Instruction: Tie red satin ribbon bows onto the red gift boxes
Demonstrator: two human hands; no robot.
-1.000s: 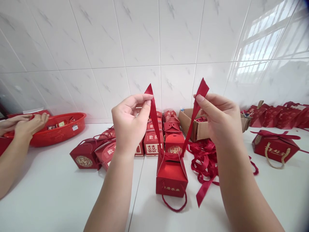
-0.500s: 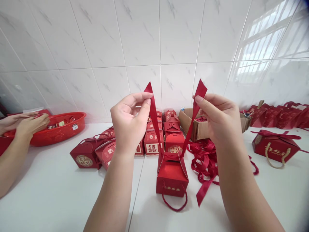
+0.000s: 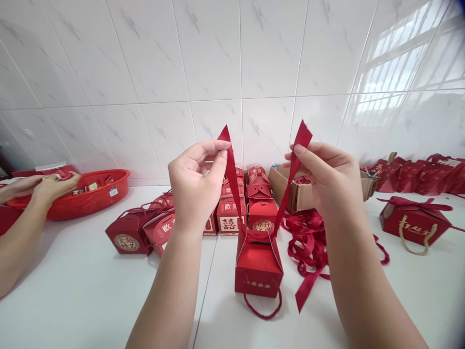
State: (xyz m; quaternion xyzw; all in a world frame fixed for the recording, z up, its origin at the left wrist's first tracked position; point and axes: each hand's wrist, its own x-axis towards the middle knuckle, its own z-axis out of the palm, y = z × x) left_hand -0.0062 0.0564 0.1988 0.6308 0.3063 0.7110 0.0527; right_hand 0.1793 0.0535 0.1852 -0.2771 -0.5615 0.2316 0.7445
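Observation:
My left hand point(image 3: 198, 179) pinches one end of a dark red satin ribbon point(image 3: 232, 174) between thumb and fingertips. The other end is pinched in my right hand point(image 3: 327, 174), at about the same height. Both lengths run down in a V to the top of a small red gift box point(image 3: 259, 269), where the ribbon passes through at the closed flaps. The box stands upright on the white table, its dark red cord handle point(image 3: 263, 316) hanging at the front. A tangle of loose red ribbon point(image 3: 308, 245) lies just right of the box.
Behind stand several red gift boxes point(image 3: 229, 213), with more at left point(image 3: 128, 230). A cardboard box point(image 3: 286, 186) sits near the tiled wall. At right is a bow-tied box point(image 3: 414, 225). A co-worker's hands point(image 3: 54, 186) are over a red plastic basin point(image 3: 90, 206) at far left.
My hands and the ribbon stay almost still. At far left, the co-worker's hands have shifted slightly to the right, with a small red item in them.

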